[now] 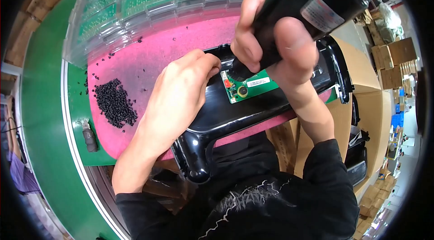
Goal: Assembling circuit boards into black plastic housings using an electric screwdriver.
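In the head view, I'm wrapping my right hand (293, 61) snugly round a black power driver (289, 2), leaning it over the green board (253, 91) lying in the black shell (253, 111). My left hand (181, 82) is curling at the board's far left, maybe for steadying; I can't tell what it's pinching.

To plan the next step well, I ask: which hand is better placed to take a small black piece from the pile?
Probably the left hand: it is nearer to the pile of small black pieces, though whether it holds something is hidden. The right hand grips the black power tool, farther away.
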`<state>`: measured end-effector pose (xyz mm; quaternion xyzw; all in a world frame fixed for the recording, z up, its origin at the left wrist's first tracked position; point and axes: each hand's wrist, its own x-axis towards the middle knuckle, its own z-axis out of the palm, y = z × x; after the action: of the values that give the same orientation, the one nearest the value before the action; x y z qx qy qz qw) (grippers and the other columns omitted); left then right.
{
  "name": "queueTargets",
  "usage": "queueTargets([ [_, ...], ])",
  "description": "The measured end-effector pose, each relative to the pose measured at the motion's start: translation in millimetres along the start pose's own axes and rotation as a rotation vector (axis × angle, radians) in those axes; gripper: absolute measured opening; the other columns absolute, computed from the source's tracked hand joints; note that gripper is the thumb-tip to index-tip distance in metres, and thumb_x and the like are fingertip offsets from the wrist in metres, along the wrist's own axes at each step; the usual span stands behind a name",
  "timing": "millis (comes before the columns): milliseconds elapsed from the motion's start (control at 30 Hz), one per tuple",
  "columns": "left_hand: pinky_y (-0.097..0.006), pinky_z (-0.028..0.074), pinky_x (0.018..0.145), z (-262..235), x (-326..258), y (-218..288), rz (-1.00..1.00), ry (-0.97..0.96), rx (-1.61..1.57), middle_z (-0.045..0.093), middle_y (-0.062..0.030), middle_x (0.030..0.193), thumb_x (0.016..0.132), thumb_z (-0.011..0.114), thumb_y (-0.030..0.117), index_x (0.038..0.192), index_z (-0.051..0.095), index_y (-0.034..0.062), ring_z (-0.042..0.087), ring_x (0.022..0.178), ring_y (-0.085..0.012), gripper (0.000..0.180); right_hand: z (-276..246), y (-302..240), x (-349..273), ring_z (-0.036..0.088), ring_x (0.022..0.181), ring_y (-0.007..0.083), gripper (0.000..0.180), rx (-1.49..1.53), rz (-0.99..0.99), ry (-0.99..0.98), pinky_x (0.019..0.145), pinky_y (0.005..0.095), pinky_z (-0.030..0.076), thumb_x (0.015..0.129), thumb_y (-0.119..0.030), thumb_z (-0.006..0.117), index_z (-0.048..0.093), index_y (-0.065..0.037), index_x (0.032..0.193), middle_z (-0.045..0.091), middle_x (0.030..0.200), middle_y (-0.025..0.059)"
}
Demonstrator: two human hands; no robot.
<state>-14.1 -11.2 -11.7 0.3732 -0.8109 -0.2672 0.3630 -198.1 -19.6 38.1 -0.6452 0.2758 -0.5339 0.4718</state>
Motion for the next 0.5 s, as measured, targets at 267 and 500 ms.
queueTargets([
  [267, -0.040, 0.052, 0.067, -4, 1, 4, -0.020, -0.239, 0.053, 0.066, -0.0165, 0.079, 0.084, 0.074, 0.009, 0.085, 0.067, -0.0044, 0.067, 0.074, -0.0341, 0.015, -10, -14, -20, 0.048, 0.050, 0.0107, 0.067, 0.101, -0.059, 0.062, 0.050, 0.0254, 0.038, 0.087, -0.068, 0.059, 0.053, -0.004, 0.106, 0.053, 0.066, 0.0005],
  [500, -0.039, 0.050, 0.059, -3, 7, 14, 0.201, -0.105, -0.068, 0.061, -0.0091, 0.073, 0.080, 0.078, 0.015, 0.080, 0.065, 0.0011, 0.063, 0.066, -0.0285, 0.019, -35, -54, -21, 0.057, 0.055, 0.0075, 0.065, 0.256, -0.235, -0.176, 0.057, 0.0257, 0.045, 0.084, -0.071, 0.061, 0.053, -0.011, 0.109, 0.057, 0.073, -0.0056],
])
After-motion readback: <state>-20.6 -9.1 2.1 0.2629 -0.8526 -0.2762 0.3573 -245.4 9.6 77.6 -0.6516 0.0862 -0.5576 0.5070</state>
